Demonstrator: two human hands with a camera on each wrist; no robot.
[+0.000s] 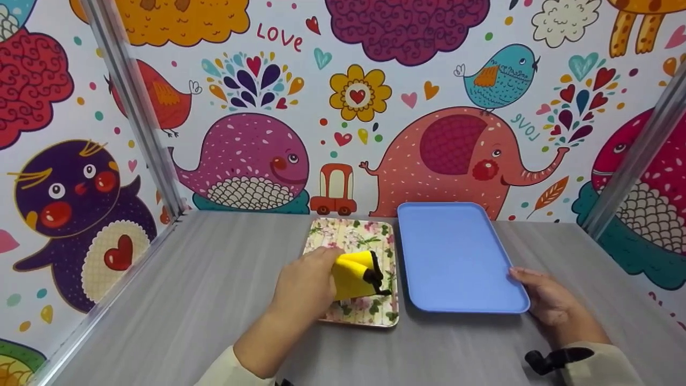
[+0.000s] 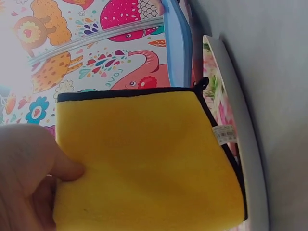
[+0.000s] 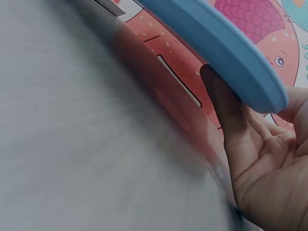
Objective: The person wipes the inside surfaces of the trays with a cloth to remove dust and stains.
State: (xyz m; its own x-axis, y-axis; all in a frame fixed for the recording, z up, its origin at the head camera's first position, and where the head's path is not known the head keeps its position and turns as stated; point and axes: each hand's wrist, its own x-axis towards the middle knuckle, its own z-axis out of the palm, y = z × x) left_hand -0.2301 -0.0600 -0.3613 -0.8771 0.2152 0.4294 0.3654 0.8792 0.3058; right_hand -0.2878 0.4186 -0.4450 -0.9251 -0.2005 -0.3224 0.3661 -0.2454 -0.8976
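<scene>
My left hand (image 1: 306, 284) grips a folded yellow cloth (image 1: 353, 276) with a black edge and a small hanging loop. In the left wrist view the thumb presses on the cloth (image 2: 149, 159), and a white tag sticks out at its side. Beneath it lies a flower-patterned tray (image 1: 370, 316). To the right is a plain blue tray (image 1: 455, 257), its right rim pinched by my right hand (image 1: 554, 303). Fingers sit under the blue tray's rim (image 3: 226, 53) in the right wrist view, where that edge is raised off the table.
Both trays are on or over a grey table (image 1: 230, 279), side by side near the back wall. Patterned panels (image 1: 353, 139) with cartoon animals stand behind and at the sides, joined by metal posts (image 1: 139, 112).
</scene>
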